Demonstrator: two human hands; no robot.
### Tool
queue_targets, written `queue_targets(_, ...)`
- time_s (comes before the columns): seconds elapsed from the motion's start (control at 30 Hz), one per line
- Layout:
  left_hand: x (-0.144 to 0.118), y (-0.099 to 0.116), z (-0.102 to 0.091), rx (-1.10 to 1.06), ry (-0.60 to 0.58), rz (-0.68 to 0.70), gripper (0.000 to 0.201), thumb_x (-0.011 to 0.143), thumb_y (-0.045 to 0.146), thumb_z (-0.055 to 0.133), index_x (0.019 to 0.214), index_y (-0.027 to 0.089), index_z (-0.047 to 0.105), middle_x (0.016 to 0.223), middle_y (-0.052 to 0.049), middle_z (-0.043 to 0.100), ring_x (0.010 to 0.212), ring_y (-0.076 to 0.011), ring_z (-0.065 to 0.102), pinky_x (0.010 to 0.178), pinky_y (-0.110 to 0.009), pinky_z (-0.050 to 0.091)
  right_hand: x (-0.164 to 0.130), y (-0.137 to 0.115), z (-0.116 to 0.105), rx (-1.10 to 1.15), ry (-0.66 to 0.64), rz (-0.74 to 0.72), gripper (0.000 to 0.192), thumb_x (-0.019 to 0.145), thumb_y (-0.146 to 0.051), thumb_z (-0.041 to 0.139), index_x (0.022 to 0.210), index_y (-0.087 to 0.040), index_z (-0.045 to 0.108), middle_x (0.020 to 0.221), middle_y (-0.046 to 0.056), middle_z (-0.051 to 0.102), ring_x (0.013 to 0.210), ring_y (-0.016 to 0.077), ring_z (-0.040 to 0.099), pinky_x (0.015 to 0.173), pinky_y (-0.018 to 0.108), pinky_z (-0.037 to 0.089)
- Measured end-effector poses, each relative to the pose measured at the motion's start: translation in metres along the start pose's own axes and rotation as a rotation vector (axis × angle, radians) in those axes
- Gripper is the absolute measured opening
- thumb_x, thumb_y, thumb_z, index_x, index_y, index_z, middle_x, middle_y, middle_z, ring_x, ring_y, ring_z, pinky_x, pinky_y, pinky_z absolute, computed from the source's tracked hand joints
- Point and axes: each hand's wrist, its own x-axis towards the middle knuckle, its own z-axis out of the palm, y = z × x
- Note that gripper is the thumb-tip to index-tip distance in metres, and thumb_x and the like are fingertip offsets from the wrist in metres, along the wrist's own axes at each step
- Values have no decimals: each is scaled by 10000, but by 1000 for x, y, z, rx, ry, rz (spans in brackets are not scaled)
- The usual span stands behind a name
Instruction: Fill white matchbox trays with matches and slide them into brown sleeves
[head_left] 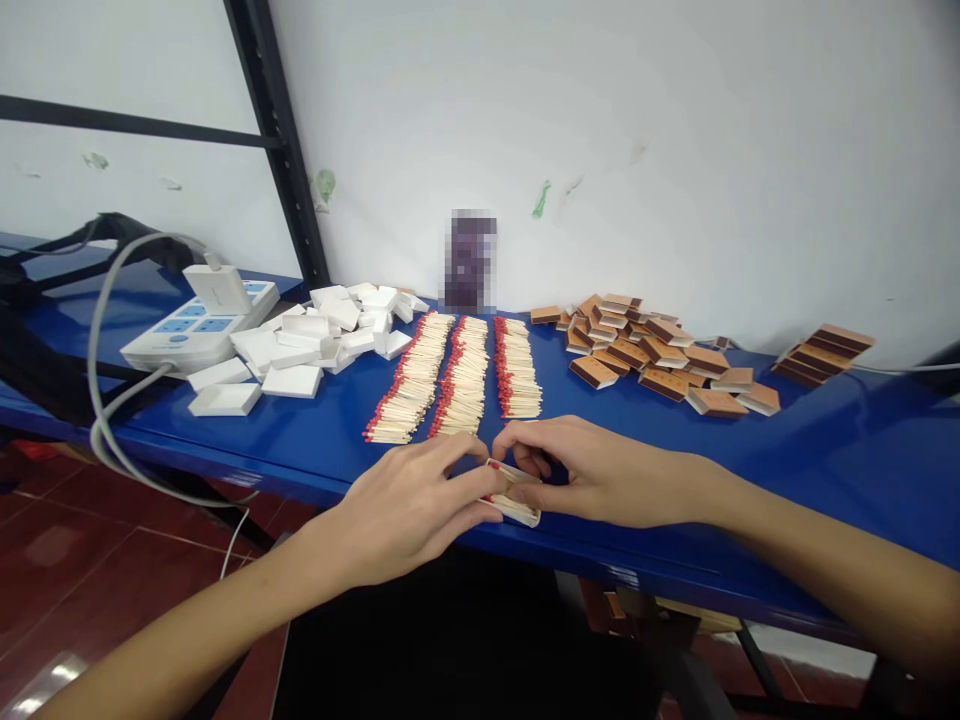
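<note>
Blue table (pixel 862 450): both hands' fingers (pixel 480 485) half-hide matchbox tray (pixel 517 505).

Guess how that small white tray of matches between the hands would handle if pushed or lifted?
Likely light and flimsy: the white tray looks like thin card, as do the empty trays piled at left. Probably slides easily on the smooth blue table. Open-topped, so tilting may spill matches. Left hand and right hand both touch it.
</note>
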Motion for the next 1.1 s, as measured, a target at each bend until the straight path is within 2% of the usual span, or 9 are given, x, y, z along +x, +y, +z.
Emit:
queue_targets(0.2, 0, -2, 4, -53, 27, -35, 254, 986, 392, 511, 1166, 215, 534, 1108, -42, 604, 978, -200, 608, 812, -335, 517, -1, 2, 1, 1, 14, -4, 186, 960, -374, 516, 1018, -205, 568, 661, -57, 472, 583, 98, 427, 545, 231, 339)
queue_targets(0.4, 0, 0, 2, -53, 4, -71, 274, 989, 420, 492, 1123, 184, 536, 1016, -48, 615, 932, -206, 610, 804, -343, 520, 0, 2, 1, 11, 19, -34, 180, 968, -348, 492, 950, -195, 585, 665, -45, 478, 581, 103, 420, 545, 234, 326)
queue_targets(0.8, 0, 0, 2, 8, 1, -17, 242, 1017, 393, 430, 1140, 199, 506, 1064, -52, 603, 932, -206, 622, 775, -337, 526, 2, 4, 4, 24, 43, -26, 144, 942, -304, 530, 898, -184, 596, 655, -50, 490, 573, 92, 424, 546, 228, 331)
queue_targets(0.93, 1, 1, 1, 37, -21, 4, 227, 1029, 375, 397, 1086, 206, 537, 1078, -55, 602, 930, -202, 627, 763, -326, 526, 1, 4, 5, 41, 47, -35, 198, 973, -322, 479, 900, -182, 600, 665, -42, 506, 584, 97, 434, 552, 233, 331)
queue_targets(1.1, 1, 1, 0, 21, -33, -37, 250, 1020, 404, 413, 1123, 205, 525, 1067, -57, 614, 914, -211, 631, 742, -341, 534, 0, 2, 8, 5, 80, -28, 222, 903, -407, 594, 886, -186, 601, 654, -54, 439, 574, 100, 393, 539, 234, 320)
